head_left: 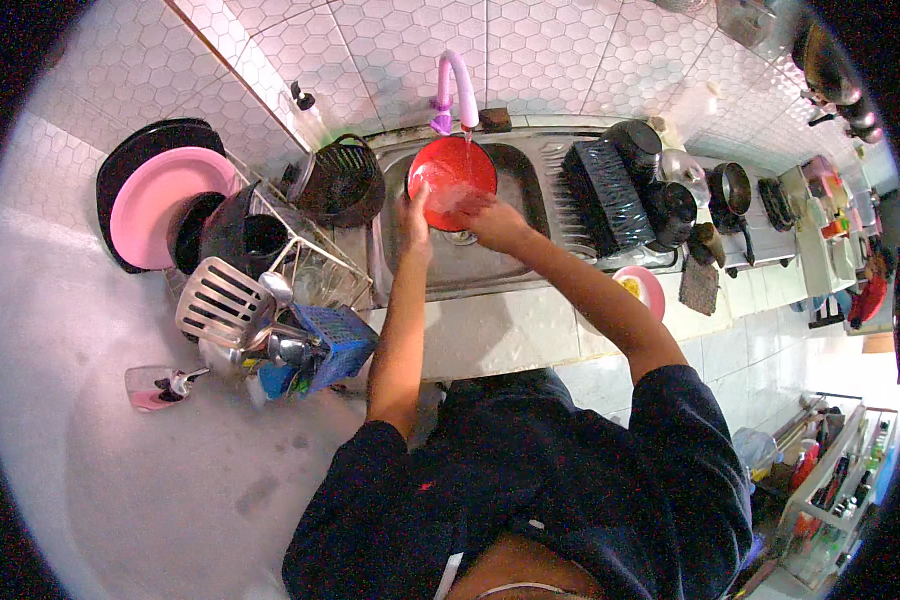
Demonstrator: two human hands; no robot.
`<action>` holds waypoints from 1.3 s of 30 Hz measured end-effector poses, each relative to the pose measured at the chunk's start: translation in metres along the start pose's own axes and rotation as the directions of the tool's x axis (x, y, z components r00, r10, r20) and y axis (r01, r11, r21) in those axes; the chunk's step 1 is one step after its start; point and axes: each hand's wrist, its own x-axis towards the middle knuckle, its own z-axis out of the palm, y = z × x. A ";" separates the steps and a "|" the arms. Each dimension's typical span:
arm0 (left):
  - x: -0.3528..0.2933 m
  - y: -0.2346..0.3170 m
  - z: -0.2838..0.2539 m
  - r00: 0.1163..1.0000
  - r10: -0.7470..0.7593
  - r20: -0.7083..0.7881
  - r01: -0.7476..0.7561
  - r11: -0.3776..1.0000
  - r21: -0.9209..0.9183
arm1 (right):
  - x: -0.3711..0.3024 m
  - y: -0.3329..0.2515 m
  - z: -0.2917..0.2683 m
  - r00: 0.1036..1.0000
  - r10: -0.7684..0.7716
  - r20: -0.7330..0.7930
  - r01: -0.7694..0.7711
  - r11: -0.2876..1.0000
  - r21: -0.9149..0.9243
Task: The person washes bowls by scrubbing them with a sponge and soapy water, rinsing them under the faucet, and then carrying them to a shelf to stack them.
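Observation:
A red bowl [453,160] is tilted up over the metal sink [525,200], under the pink tap [457,85]. Water runs from the spout into it. My left hand [416,215] grips the bowl's near left rim, with the thumb on the inner side. At the near right of the bowl, my right hand [490,220] reaches over its inside; the fingers are smeared by motion, so I cannot see whether they hold anything.
Left of the sink stand a black basket [343,182], a dish rack with a pink basin [170,207], and a blue utensil holder [338,345] near a slotted spatula [220,303]. On the right are a plastic-wrapped black object [610,200], pans [730,188] and a pink dish [642,290].

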 end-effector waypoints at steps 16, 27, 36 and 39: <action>-0.026 0.007 0.044 0.993 -0.079 -0.085 0.089 0.988 0.130 | -0.022 0.030 0.009 0.997 0.065 -0.039 -0.067 0.996 -0.050; -0.038 0.018 0.072 0.994 -0.104 0.046 0.101 0.992 0.070 | -0.024 0.040 0.008 0.994 -0.060 -0.091 0.049 0.991 -0.124; -0.016 0.001 0.045 0.967 -0.208 0.148 0.212 0.977 -0.014 | -0.037 0.081 0.018 0.972 -0.139 -0.188 0.138 0.990 -0.018; -0.016 -0.018 0.051 0.975 -0.220 -0.016 0.220 0.975 -0.024 | -0.006 0.059 0.008 0.992 -0.096 0.080 0.102 0.993 -0.063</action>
